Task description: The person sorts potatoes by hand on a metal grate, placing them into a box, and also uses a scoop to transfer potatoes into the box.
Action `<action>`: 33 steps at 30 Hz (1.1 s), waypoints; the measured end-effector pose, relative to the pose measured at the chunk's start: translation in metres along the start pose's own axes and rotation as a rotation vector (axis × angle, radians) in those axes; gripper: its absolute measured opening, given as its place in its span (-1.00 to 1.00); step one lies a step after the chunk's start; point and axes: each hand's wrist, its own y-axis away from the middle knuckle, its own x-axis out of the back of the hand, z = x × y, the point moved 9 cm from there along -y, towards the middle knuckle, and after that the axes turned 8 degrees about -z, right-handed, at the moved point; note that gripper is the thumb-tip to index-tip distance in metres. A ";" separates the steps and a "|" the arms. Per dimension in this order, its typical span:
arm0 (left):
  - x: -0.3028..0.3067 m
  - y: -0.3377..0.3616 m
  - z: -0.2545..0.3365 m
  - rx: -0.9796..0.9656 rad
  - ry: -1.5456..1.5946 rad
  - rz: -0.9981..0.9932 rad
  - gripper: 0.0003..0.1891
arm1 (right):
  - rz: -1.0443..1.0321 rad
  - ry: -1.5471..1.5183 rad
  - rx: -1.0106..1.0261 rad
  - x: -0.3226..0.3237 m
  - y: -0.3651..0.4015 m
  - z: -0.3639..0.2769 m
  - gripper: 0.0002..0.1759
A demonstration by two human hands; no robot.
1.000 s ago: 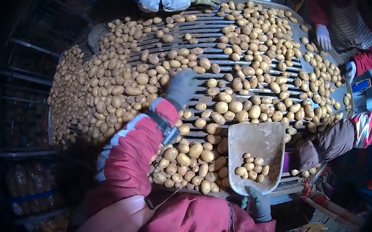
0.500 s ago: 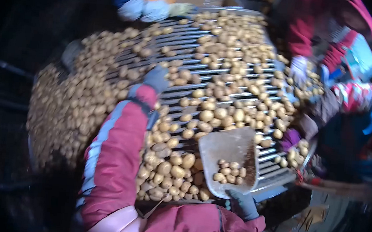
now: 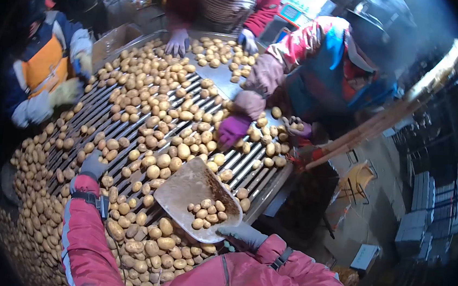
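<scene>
My right hand (image 3: 243,234), in a dark grey glove, grips the near end of a worn metal scoop (image 3: 184,188). Several small potatoes (image 3: 207,214) lie together in the scoop, towards my hand. The scoop rests over larger potatoes on the slatted metal grading table (image 3: 260,185). My left hand (image 3: 94,165), also gloved in grey, reaches forward among the potatoes (image 3: 109,149) on the slats. Its fingertips are blurred, so I cannot see whether they hold a potato.
Across the table, a person's purple glove (image 3: 234,130) is among potatoes at the right. Another person's light purple glove (image 3: 178,42) rests at the far edge. A person in an orange vest (image 3: 47,67) stands at the left. A wooden pole (image 3: 383,121) slants at the right.
My view has swung to the right, showing more of the other people and the floor. The scoop stays in my right hand with small potatoes in it. My left hand is still over the slats.
</scene>
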 end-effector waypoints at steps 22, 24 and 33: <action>-0.065 0.142 0.143 -0.008 1.280 0.080 -0.60 | -0.167 -0.016 0.287 -0.024 0.051 -0.092 -0.65; -0.075 0.153 0.158 -0.026 1.382 0.076 -0.59 | -0.120 0.115 0.034 0.032 0.009 -0.039 -0.60; -0.100 0.203 0.297 -0.524 0.659 0.128 -0.42 | 0.000 0.212 -0.102 0.070 0.014 -0.032 -0.73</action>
